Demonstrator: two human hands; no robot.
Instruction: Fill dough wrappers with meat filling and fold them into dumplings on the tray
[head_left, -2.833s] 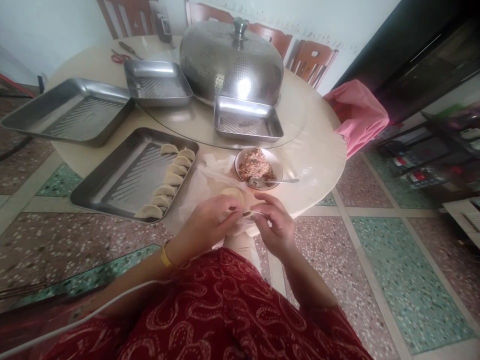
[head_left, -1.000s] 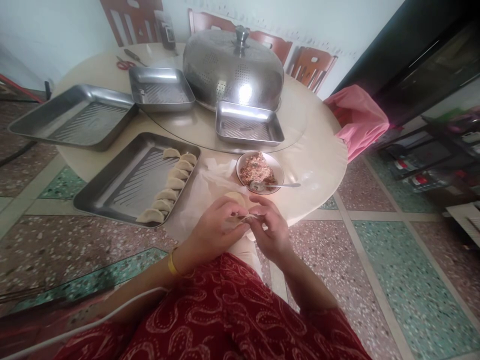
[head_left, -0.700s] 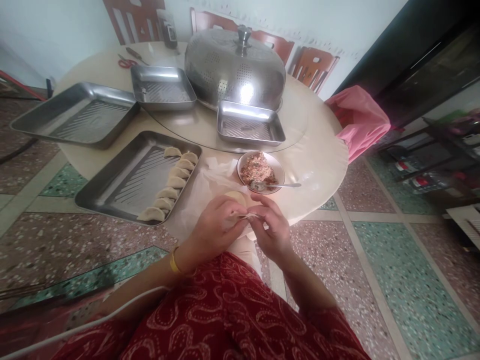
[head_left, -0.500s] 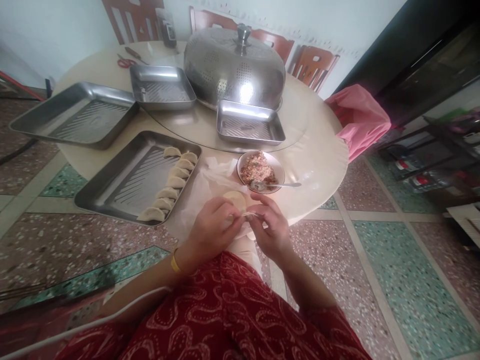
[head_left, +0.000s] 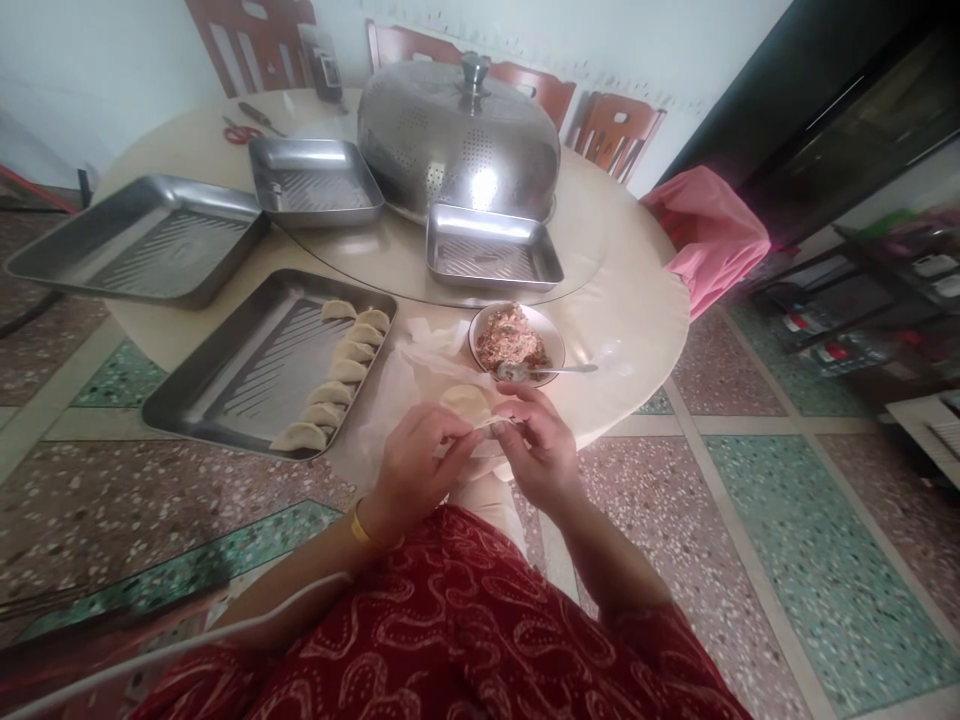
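Between my two hands a folded dumpling [head_left: 491, 422] is pinched along its edge, mostly hidden by the fingers. My left hand [head_left: 420, 455] grips its left end between thumb and forefinger. On the other end, the thumb and fingers of my right hand [head_left: 538, 450] are closed. Just beyond lies a round dumpling wrapper [head_left: 463, 402] on the table. A bowl of minced filling [head_left: 514, 338] stands past my right hand, with a spoon [head_left: 566, 370] resting in it. Left of my hands, several folded dumplings [head_left: 346, 371] line the right side of a metal tray [head_left: 225, 370].
Crumpled plastic [head_left: 409, 365] lies between tray and bowl. More metal trays stand behind: a large one [head_left: 150, 240], a small one [head_left: 315, 180] and another small one [head_left: 495, 250]. A big perforated metal lid [head_left: 457, 140] stands at the back. A pink bag [head_left: 709, 235] hangs at the right edge.
My right fingers have curled closer onto the dumpling's edge, and my hands have come slightly nearer to level. The whole view has shifted a little; the trays and bowl stay in place.
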